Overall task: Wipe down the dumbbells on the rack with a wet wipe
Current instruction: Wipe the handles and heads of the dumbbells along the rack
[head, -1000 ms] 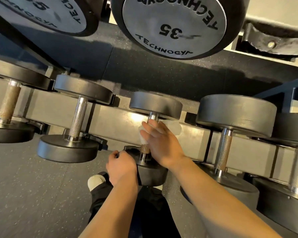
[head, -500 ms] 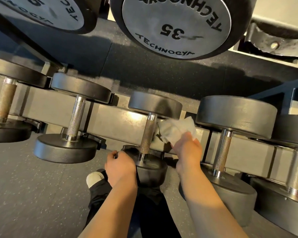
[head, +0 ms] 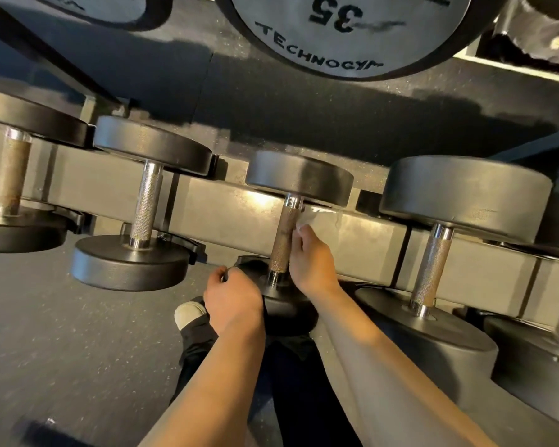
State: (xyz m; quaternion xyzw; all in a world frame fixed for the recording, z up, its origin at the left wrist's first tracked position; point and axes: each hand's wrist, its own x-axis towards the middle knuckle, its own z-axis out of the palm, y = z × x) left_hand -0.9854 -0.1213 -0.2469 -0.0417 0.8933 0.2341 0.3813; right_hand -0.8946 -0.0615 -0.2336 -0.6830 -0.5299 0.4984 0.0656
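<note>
On the rack [head: 362,240], the left hand [head: 233,301] is gripping the dumbbell [head: 299,179] head at six o'clock; the right hand [head: 310,259] fingers are pinching the wet wipe [head: 317,217] against its handle.

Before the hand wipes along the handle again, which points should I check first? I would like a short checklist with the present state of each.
1. Left hand grips the near head of the middle dumbbell to steady it: ok.
2. Right hand is against the handle: ok.
3. Wet wipe sits between the fingers and the handle: cannot tell, only a white edge shows.
4. Dumbbell seated in the rack: ok.
5. Wipe clean enough: cannot tell.
</note>
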